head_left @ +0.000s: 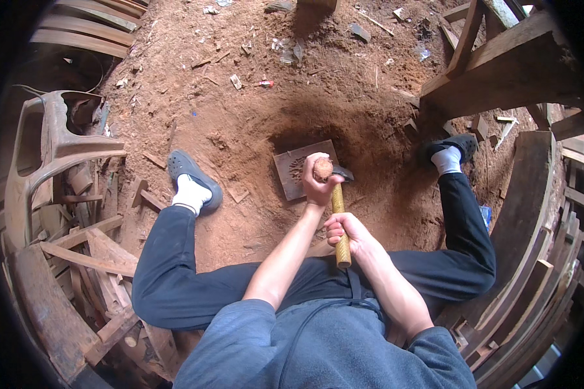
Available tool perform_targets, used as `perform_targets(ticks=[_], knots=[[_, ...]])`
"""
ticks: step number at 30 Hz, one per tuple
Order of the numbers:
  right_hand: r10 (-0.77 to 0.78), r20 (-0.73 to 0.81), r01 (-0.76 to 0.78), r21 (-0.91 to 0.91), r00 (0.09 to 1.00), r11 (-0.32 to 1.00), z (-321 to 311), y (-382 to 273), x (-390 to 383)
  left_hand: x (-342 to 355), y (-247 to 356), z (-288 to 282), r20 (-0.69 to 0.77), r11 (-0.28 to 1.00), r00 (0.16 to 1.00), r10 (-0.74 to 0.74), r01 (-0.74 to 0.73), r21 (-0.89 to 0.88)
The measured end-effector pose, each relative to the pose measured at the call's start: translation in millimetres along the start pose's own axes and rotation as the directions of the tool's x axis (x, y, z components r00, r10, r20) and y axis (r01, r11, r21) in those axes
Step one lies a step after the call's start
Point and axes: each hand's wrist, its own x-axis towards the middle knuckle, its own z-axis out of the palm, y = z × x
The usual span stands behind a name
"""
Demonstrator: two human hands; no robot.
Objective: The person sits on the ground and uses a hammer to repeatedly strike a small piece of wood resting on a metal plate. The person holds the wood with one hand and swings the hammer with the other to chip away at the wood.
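My left hand point(315, 189) is closed round a brown piece with a rounded, rough end point(322, 169), which looks like wood. Its lower part is hidden by my fingers. Lower and to the right, my right hand point(345, 229) grips the yellow handle point(343, 255) of a striking tool. The tool's dark metal head point(346, 173) sits close beside the left hand; whether it is a hammer or a hatchet I cannot tell. Beneath the hands, a flat square board point(287, 187) lies tilted in a hollow of the ground, with chips or marks across its middle.
Reddish sawdust and scraps cover the ground point(227, 129). A carved chair frame point(42, 152) and stacked wood stand at left. A thick beam point(499, 71) is at upper right, with long planks point(522, 214) below it. My shoes point(193, 174) rest on either side.
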Motion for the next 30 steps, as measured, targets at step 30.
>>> perform_targets(ticks=[30], knots=[[-0.183,0.096,0.194,-0.123,0.978,0.973,9.2,-1.0,-15.2,23.0,-18.4,-18.2,0.213,0.975,0.964,-0.157,0.117,0.189]])
